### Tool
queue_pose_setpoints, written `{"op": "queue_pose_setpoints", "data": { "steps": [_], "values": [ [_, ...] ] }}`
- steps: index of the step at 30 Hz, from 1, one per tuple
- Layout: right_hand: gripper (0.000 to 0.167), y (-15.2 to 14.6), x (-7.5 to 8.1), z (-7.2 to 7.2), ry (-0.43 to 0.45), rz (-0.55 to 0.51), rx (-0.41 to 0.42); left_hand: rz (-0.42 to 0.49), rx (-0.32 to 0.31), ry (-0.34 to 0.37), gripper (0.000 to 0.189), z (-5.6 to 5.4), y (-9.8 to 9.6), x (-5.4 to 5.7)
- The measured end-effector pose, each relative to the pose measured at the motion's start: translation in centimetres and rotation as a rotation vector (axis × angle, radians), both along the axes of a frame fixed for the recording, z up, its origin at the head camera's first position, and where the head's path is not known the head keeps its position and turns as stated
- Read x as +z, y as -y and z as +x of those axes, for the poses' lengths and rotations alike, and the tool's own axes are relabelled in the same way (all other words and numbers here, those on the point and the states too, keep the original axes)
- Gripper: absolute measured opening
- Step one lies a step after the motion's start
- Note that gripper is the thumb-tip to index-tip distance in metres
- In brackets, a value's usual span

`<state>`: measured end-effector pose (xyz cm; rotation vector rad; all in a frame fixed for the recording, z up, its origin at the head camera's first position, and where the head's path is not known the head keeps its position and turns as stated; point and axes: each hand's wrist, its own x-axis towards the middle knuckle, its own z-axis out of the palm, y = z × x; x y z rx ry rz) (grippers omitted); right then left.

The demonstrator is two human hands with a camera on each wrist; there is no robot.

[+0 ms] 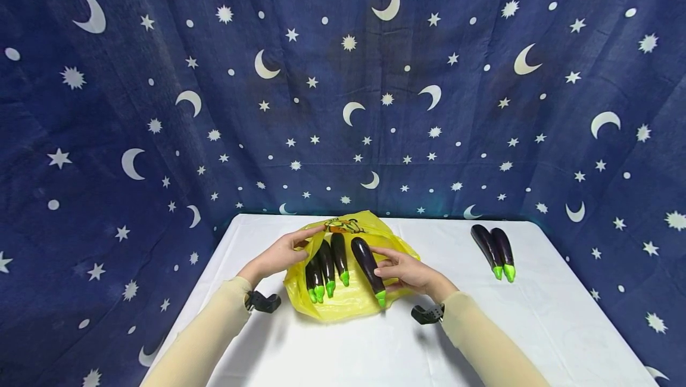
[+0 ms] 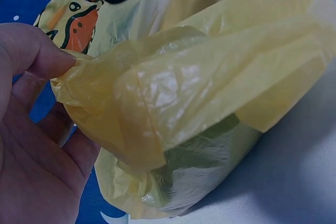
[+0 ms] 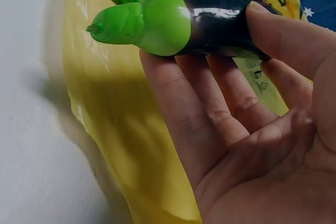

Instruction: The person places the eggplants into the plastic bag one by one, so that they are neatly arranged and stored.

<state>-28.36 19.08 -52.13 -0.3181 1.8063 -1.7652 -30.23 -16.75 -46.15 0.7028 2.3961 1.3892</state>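
My right hand (image 1: 409, 271) grips a dark purple eggplant (image 1: 368, 265) with a bright green stem end, over the mouth of a yellow plastic bag (image 1: 348, 303). In the right wrist view the thumb lies on one side of this eggplant (image 3: 220, 22) and the fingers beneath it. My left hand (image 1: 284, 254) pinches the bag's upper left edge and holds it raised; the left wrist view shows thumb and fingers on the crumpled yellow plastic (image 2: 173, 87). Inside the bag several eggplants (image 1: 325, 262) lie side by side, green ends toward me.
Two more eggplants (image 1: 494, 250) lie together on the white table (image 1: 536, 327) at the right. A dark blue curtain (image 1: 343, 77) with moons and stars hangs behind the table and along its sides. A printed picture (image 1: 345, 226) marks the bag's back panel.
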Motion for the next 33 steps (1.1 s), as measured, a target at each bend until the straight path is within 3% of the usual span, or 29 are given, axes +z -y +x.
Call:
{"op": "queue_pose_setpoints", "data": {
  "steps": [12,33],
  "values": [
    [0.077,2.5,-1.1,-1.3,0.046,-0.034,-0.045,0.026,-0.018,0.004,0.072,0.1,0.0,0.1],
    [0.079,4.3,-1.6,-2.4,0.050,-0.016,-0.121,0.020,-0.002,0.016,0.072,0.4,0.0,0.4]
  ]
}}
